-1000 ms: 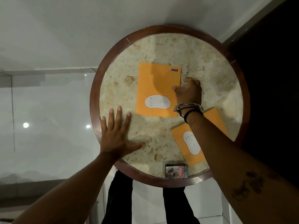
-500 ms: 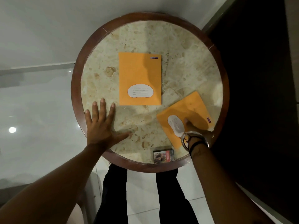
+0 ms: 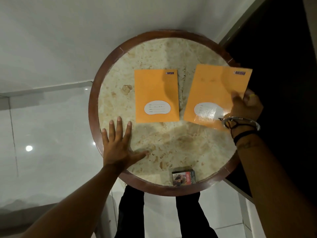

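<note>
Two orange notebooks with white name labels are over a round marble table (image 3: 171, 148) with a brown wooden rim. The left notebook (image 3: 156, 93) lies flat near the table's middle. My right hand (image 3: 245, 105) grips the right edge of the second notebook (image 3: 214, 90), thumb on its cover, and holds it slightly tilted beside the first one. A metal bangle and dark bands circle that wrist. My left hand (image 3: 120, 143) lies flat on the table's left side, fingers spread and straight, just below and left of the flat notebook.
A small printed box (image 3: 183, 177) sits at the table's near edge. Glossy white floor tiles lie to the left, and a dark surface runs along the right. My dark trouser legs (image 3: 130, 217) stand under the near rim.
My right hand left the first notebook, took hold of the second one at the near right and carried it up beside the first. My left hand stayed flat.
</note>
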